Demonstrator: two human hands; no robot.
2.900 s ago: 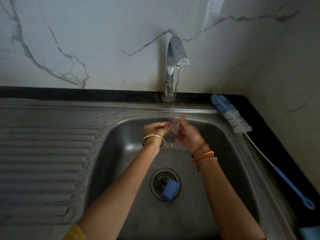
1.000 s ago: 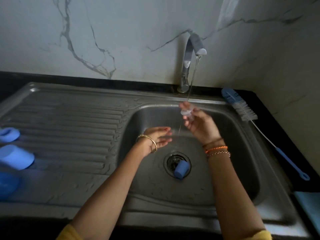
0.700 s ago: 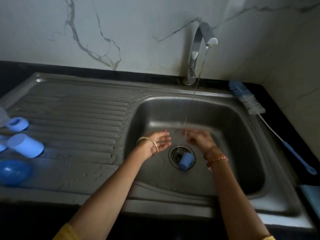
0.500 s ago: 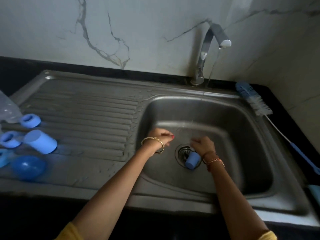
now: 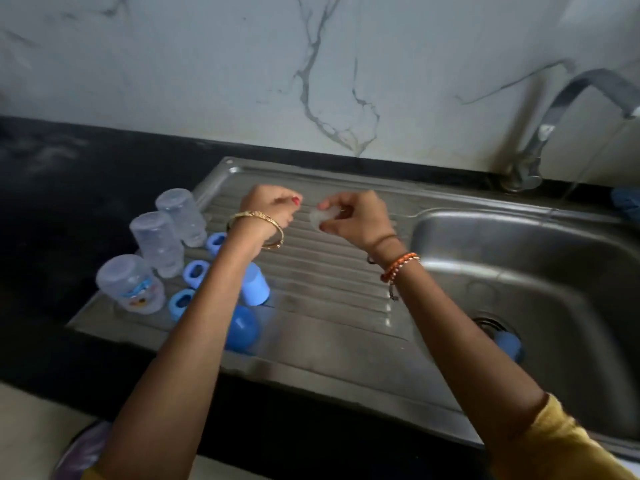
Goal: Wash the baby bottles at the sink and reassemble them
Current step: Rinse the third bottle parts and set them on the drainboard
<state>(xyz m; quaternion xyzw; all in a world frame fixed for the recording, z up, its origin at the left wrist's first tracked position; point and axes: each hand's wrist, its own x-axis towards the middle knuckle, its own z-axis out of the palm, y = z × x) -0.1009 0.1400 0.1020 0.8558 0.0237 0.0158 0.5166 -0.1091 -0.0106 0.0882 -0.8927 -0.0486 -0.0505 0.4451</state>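
Right hand (image 5: 356, 216) pinches small clear silicone piece (image 5: 320, 216), probably teat, at frame centre; left hand (image 5: 272, 207) curled, empty. Nearest upturned clear plastic bottle (image 5: 130, 284) bears blurred, unreadable cartoon print.

White veined marble wall (image 5: 207, 81) behind a black countertop (image 5: 86, 174).

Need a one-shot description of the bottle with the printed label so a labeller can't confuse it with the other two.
Start at the steel drainboard left of the sink basin. Along its left edge three clear bottles stand upside down in a row. The labelled bottle is the nearest of the three, and the only one with a blue and orange print; the other two are plain.
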